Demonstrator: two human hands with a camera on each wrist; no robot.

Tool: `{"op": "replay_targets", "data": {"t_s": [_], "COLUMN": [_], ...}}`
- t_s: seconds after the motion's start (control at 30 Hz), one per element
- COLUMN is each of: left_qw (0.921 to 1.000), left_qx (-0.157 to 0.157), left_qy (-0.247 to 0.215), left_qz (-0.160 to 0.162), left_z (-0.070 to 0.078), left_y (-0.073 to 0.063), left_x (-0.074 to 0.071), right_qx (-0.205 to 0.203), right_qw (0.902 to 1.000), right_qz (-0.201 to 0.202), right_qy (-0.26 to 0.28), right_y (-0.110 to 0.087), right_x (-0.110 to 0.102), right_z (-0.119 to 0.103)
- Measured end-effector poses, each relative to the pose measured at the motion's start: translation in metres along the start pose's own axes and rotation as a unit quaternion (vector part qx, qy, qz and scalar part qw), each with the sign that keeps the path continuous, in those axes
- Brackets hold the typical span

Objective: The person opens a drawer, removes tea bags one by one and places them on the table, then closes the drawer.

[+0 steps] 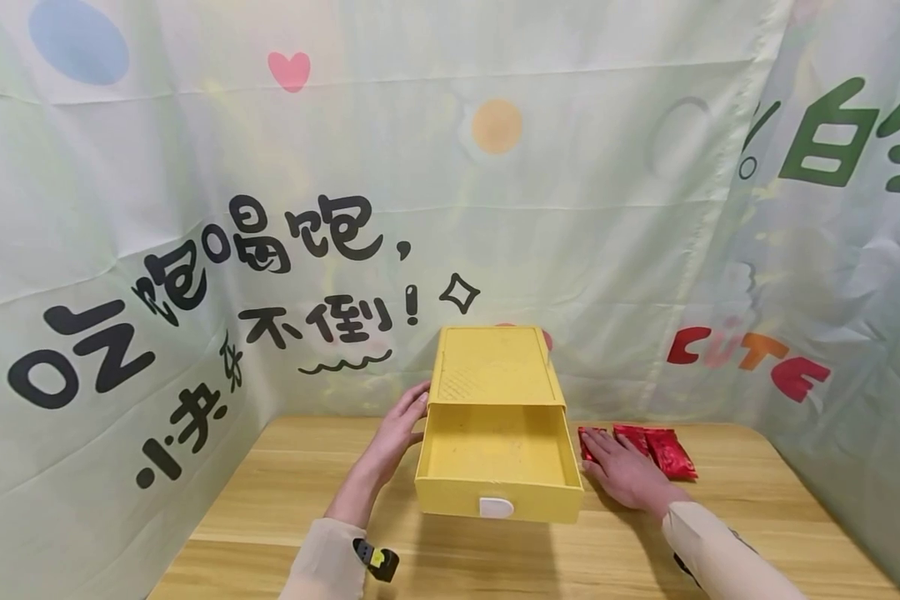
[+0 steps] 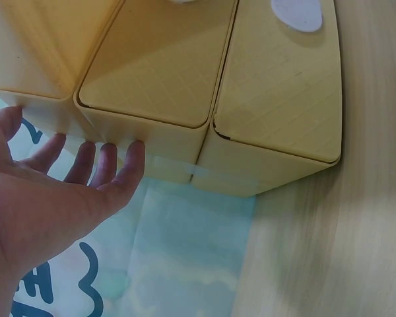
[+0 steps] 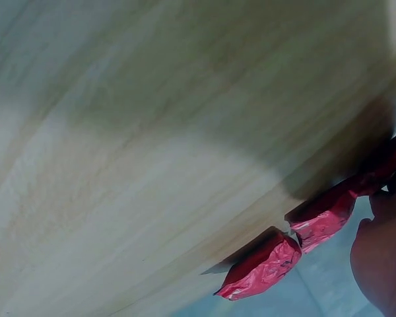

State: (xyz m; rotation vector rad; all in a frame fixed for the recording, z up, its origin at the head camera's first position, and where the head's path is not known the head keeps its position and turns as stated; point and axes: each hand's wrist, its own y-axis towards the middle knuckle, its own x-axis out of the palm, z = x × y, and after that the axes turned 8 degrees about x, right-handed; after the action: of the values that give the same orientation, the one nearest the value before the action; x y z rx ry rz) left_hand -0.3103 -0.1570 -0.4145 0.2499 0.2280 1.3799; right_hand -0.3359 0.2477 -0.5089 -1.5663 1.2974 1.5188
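A yellow drawer unit (image 1: 497, 358) stands on the table, its top drawer (image 1: 457, 497) pulled out and empty inside. My left hand (image 1: 392, 437) rests against the unit's left side; the left wrist view shows its fingertips (image 2: 137, 155) at the yellow wall (image 2: 165, 135), fingers spread and slightly bent. To the right of the unit, my right hand (image 1: 630, 477) lies with extended fingers over the leftmost red packet (image 1: 587, 432), partly covering it. Two more red packets (image 1: 671, 454) lie close by on the right. In the right wrist view, red packets (image 3: 261, 267) lie in a row beside that hand.
The wooden table (image 1: 307, 500) ends at a printed cloth (image 1: 607, 250) behind and at both sides. White tabs mark the drawer fronts, such as this white handle (image 1: 497, 507). Lower drawers (image 2: 277, 86) sit beneath the pulled-out one.
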Motion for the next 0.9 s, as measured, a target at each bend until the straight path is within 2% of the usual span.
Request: {"op": "replay_targets", "data": {"t_s": [0.33, 0.57, 0.77, 0.9], "left_qw": [1.0, 1.0, 1.0, 1.0], "left_qx": [0.003, 0.003, 0.003, 0.004], "left_qy": [0.001, 0.001, -0.001, -0.002], "left_qz": [-0.002, -0.001, -0.001, -0.002], "left_z": [0.002, 0.002, 0.001, 0.0], "left_y": [0.0, 0.0, -0.001, -0.001], "left_x": [0.001, 0.001, 0.0, 0.0], "right_qx": [-0.003, 0.011, 0.003, 0.012], "right_qw": [0.9999, 0.9996, 0.9959, 0.9921], "right_qz": [0.016, 0.023, 0.083, 0.113], "right_qy": [-0.002, 0.011, 0.035, 0.053], "right_y": [-0.001, 0.0, 0.0, -0.002], "right_x": [-0.002, -0.005, -0.014, -0.024], "right_z": [0.002, 0.0, -0.008, -0.015]}}
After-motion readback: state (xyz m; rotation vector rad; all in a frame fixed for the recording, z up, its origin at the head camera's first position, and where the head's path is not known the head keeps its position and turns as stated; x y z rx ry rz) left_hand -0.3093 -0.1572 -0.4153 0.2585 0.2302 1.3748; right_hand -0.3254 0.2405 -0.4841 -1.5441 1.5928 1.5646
